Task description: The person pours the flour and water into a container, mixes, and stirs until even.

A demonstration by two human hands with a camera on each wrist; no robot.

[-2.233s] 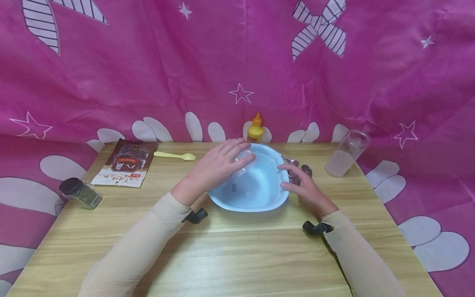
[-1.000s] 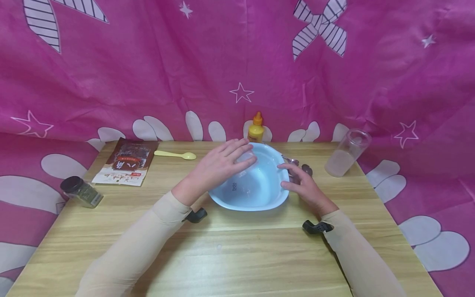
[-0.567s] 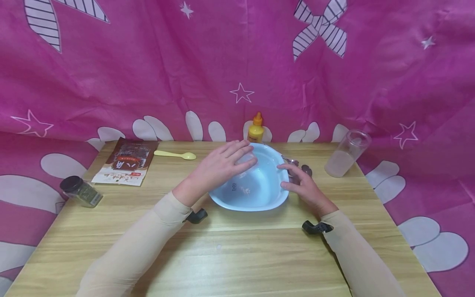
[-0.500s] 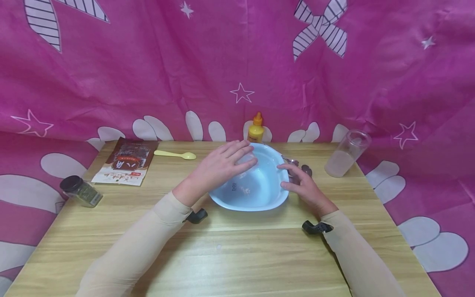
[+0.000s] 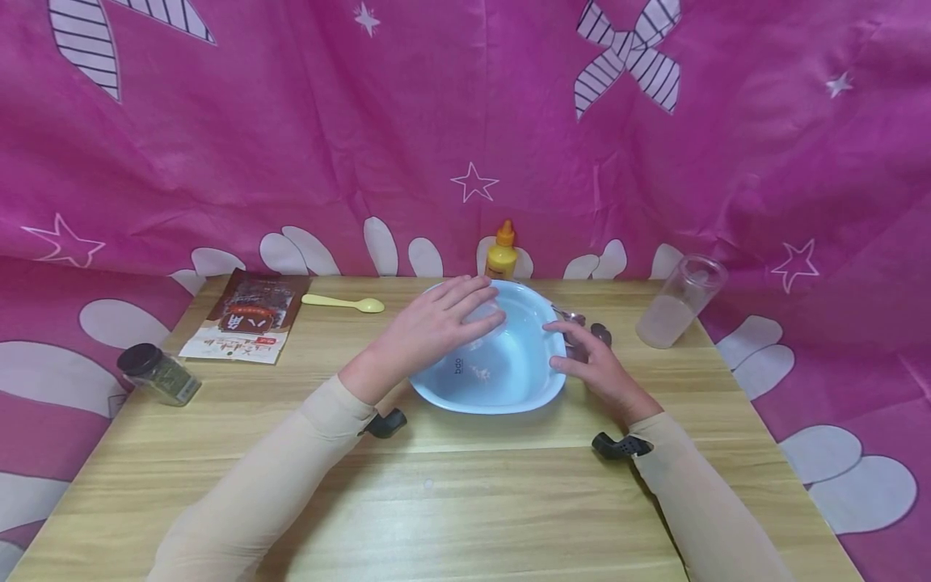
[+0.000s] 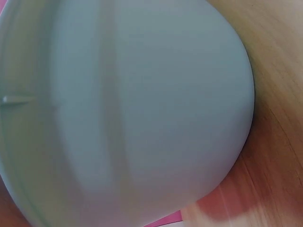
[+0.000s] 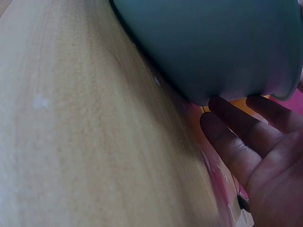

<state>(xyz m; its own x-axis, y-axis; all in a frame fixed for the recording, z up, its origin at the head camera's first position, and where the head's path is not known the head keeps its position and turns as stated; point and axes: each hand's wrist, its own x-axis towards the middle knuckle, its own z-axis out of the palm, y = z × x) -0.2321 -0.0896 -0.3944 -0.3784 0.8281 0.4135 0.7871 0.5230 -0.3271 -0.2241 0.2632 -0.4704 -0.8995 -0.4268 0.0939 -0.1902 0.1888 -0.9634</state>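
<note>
In the head view a light-blue plastic basin (image 5: pixel 509 392) stands on the wooden table. My left hand (image 5: pixel 425 327) is over its far left part, around a small clear cup (image 5: pixel 478 314), which my fingers and palm mostly hide. A small whitish patch (image 5: pixel 480 373) shows on the basin floor; I cannot tell whether it is contents or glare. My right hand (image 5: pixel 600 368) holds the basin's right rim, thumb and index finger over the edge. In the right wrist view its other fingers (image 7: pixel 244 120) reach the outer wall. The left wrist view shows only the basin's outside (image 6: pixel 180 94) and table.
Metal measuring spoons (image 5: pixel 573 318) lie just behind my right hand. A yellow squeeze bottle (image 5: pixel 501 257) stands behind the basin. At right is a tall clear tumbler (image 5: pixel 669 315). To the left are a yellow spoon (image 5: pixel 345 304), a brown spice packet (image 5: pixel 250 319) and a black-lidded jar (image 5: pixel 160 376).
Both hands and the basin keep nearly the same place; the left hand has shifted very slightly right. The pale patch on the basin floor changes shape between frames.
</note>
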